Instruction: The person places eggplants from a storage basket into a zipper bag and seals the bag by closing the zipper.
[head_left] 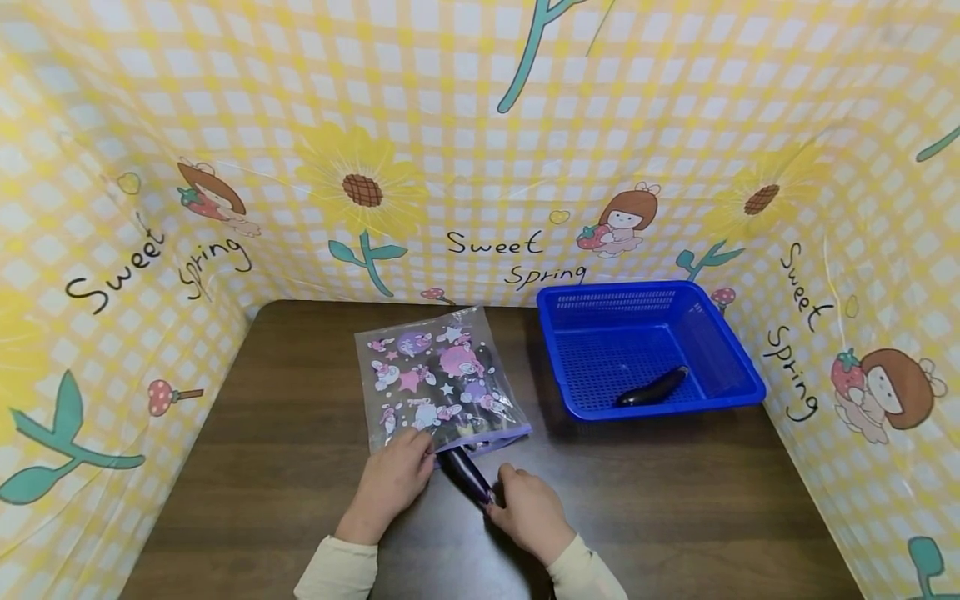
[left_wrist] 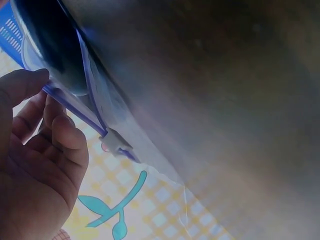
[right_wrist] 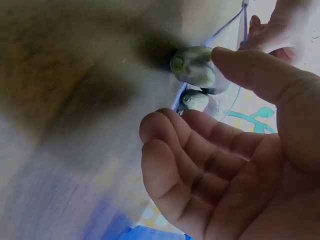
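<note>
A clear zip bag [head_left: 408, 379] with pink and purple cartoon prints lies on the table, its purple-edged mouth facing me. My left hand [head_left: 397, 471] pinches the mouth's edge between thumb and fingers; the white slider [left_wrist: 117, 142] shows nearby. A dark purple eggplant [head_left: 467, 477] is partly inside the mouth, stem end out. At that stem end, my right hand [head_left: 534, 510] has its thumb [right_wrist: 235, 62] on the green cap [right_wrist: 192, 65], while the other fingers stay apart from it, loosely bent. Beside it, a second eggplant [right_wrist: 195, 100] shows its cap at the bag's mouth.
A blue plastic basket [head_left: 551, 354] stands at the back right with one eggplant [head_left: 652, 387] in it. The brown wooden table [head_left: 300, 417] is enclosed at the back and sides by yellow checked cloth [head_left: 480, 167].
</note>
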